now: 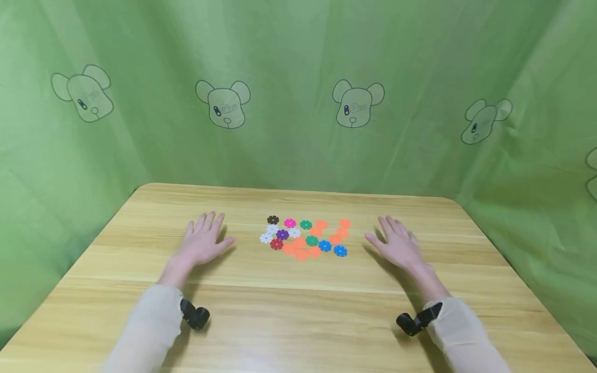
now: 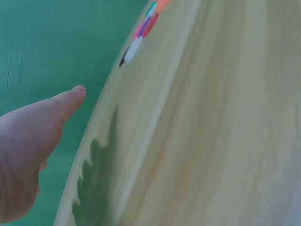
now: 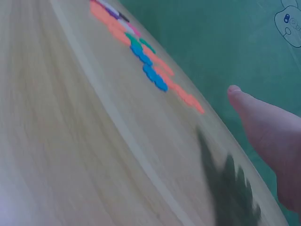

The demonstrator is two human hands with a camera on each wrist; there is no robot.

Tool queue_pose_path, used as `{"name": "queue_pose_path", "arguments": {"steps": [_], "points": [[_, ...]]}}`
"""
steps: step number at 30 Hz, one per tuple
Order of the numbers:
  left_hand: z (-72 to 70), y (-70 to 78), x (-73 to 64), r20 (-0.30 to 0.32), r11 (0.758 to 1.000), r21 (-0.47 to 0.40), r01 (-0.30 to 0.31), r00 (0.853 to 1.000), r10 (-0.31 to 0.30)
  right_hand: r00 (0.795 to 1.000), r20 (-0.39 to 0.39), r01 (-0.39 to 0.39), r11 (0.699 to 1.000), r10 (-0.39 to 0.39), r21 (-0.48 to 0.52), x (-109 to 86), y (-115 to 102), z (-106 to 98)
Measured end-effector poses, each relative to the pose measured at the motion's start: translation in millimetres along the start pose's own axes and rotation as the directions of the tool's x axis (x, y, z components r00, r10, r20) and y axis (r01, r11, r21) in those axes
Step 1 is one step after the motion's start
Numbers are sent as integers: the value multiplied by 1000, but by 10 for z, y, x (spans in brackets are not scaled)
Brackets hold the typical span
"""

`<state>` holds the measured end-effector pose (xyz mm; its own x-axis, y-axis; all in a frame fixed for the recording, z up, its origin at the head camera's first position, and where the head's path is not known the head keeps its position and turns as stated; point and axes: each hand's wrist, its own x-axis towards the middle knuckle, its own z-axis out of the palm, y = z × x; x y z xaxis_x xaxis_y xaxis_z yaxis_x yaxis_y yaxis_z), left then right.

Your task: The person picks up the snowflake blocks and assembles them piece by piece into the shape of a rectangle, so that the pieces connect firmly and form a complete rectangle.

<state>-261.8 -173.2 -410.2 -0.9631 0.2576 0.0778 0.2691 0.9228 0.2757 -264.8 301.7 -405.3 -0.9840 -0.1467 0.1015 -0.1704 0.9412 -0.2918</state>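
Several flat, notched plastic discs lie loosely spread in the middle of the table in the head view. Among them are a black disc (image 1: 272, 220), a pink disc (image 1: 290, 223), a purple disc (image 1: 282, 234), a red disc (image 1: 276, 244), a blue disc (image 1: 340, 251), a green disc (image 1: 312, 241), white ones and many orange discs (image 1: 301, 254). To their left my left hand (image 1: 201, 242) hovers with fingers spread, its shadow falling on the wood. On the other side my right hand (image 1: 396, 243) is likewise held above the table, fingers extended. Neither hand touches a disc.
The discs lie on a wood-grain table (image 1: 298, 316) with rounded far corners. Behind and beside it hangs a green curtain (image 1: 289, 155) printed with bear-like heads. A black wrist camera (image 1: 196, 316) sticks out from the left sleeve, another (image 1: 412, 324) from the right.
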Motion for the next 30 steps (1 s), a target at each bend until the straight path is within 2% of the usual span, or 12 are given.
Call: {"name": "queue_pose_path", "arguments": {"steps": [3, 7, 10, 12, 16, 19, 23, 30], "points": [[22, 99, 71, -23, 999, -46, -20, 1000, 19, 999, -31, 17, 993, -13, 117, 26, -53, 27], [75, 234, 157, -58, 989, -141, -43, 998, 36, 999, -42, 23, 959, -12, 283, 64, -163, 60], [133, 333, 211, -59, 965, -261, -33, 998, 18, 1000, -22, 7, 924, 1, 382, 91, -259, 86], [179, 394, 248, -45, 936, -352, -9, 999, -7, 1000, 6, -11, 905, 9, 426, 104, -323, 105], [249, 511, 309, -28, 884, -467, 32, 998, -51, 998, 63, -56, 884, 31, 464, 111, -424, 152], [277, 573, 343, -27, 867, -497, 49, 997, -72, 995, 82, -82, 873, 48, 481, 109, -480, 192], [302, 615, 383, -2, 856, -513, 64, 997, -76, 995, 87, -88, 870, 51, 486, 99, -516, 257], [346, 662, 447, 38, 860, -505, 67, 998, -55, 997, 75, -36, 886, 2, 462, 96, -529, 353]]}}
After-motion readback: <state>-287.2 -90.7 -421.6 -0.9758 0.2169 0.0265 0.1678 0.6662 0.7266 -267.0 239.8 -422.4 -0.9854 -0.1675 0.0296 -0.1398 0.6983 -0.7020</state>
